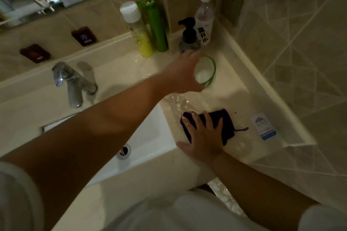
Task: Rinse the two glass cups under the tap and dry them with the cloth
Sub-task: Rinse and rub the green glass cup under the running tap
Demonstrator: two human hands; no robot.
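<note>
So the glass cup point(205, 71) with the greenish rim sits upright on the surface point(231, 97) right of the sink point(150, 133), just in front of the black pump bottle point(188, 35). The left hand point(183, 75) reaches across and wraps its fingers round the cup's side, so it's got a grip on it. A second glass point(177, 100) seems to be lying just under that wrist, but it's blurry and I can't tell for sure. The right hand point(203, 133) lies flat, fingers spread, pressing on the dark purple cloth point(226, 127) near the front edge.

Handling-wise: glass is stiff, breakable and probably slick, since there's water pooled on the surface. I'd hold it round the body, not by the rim. The cloth is soft and floppy, grab it anywhere. The tap point(72, 84) is well off to the left.
</note>
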